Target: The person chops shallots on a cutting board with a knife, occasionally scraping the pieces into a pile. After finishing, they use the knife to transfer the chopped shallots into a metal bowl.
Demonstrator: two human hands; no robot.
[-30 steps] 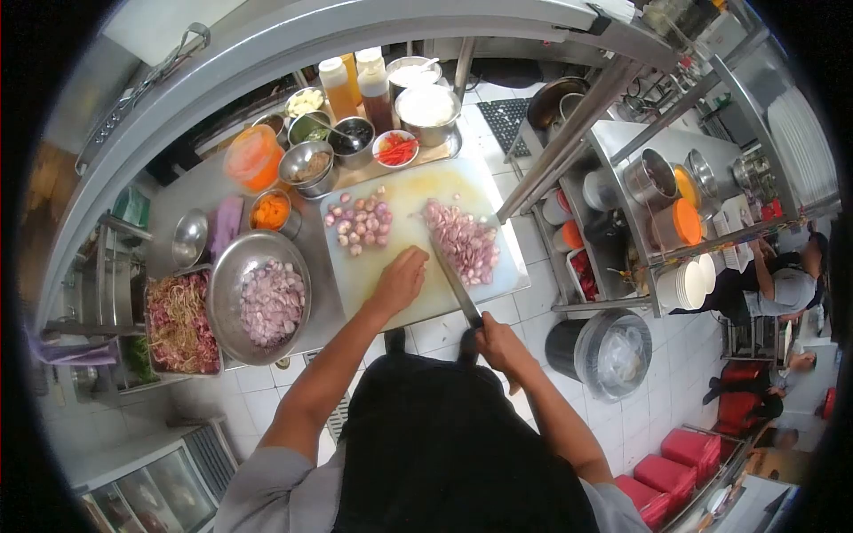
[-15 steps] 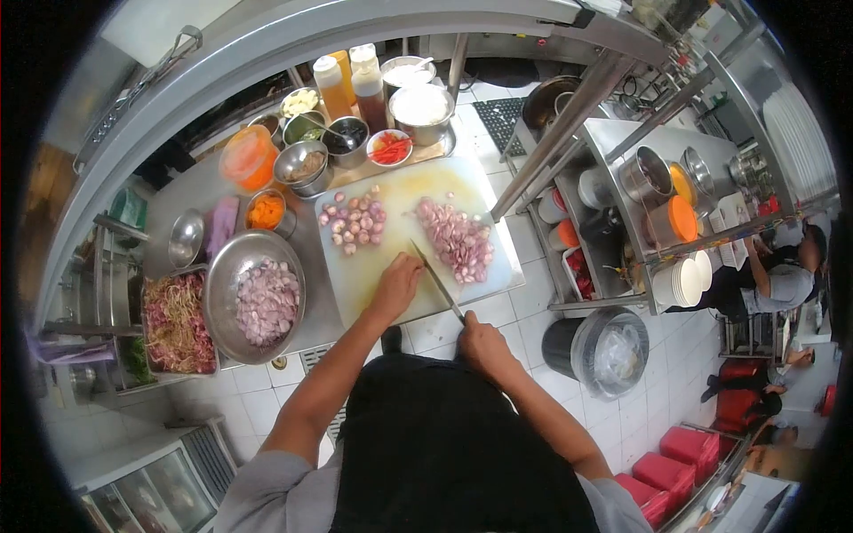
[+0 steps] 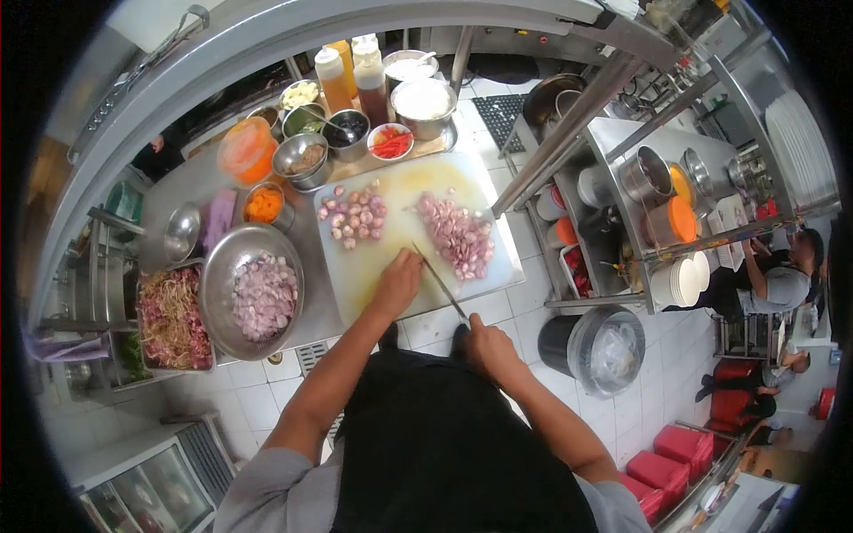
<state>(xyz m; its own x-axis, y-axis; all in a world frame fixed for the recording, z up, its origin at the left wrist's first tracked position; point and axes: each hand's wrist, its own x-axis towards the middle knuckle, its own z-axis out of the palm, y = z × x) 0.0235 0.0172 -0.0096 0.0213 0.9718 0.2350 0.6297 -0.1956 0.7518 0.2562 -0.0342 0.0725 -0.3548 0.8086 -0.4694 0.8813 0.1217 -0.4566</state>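
Note:
A knife (image 3: 442,286) is held by its handle in my right hand (image 3: 490,342), its blade slanting up and left over the cutting board (image 3: 362,286). Close to the blade tip, my left hand (image 3: 400,281) presses on the board with fingers curled together; whatever is under the fingertips is hidden. Whole peeled shallots (image 3: 354,216) lie in a cluster at the board's upper left. A heap of sliced shallots (image 3: 456,235) covers its right side. Left of the board, a steel bowl (image 3: 216,289) holds more peeled shallots (image 3: 265,298).
A tray of unpeeled shallots (image 3: 174,322) stands at the far left. Behind the board are sauce bottles (image 3: 370,82), a bowl of red chillies (image 3: 391,141) and an orange tub (image 3: 248,151). A lined bin (image 3: 604,353) stands on the floor at right. Other people work farther right.
Both hands and the knife stay in nearly the same place over the board. The view has shifted slightly. A person's dark-clothed figure shows more at the upper left.

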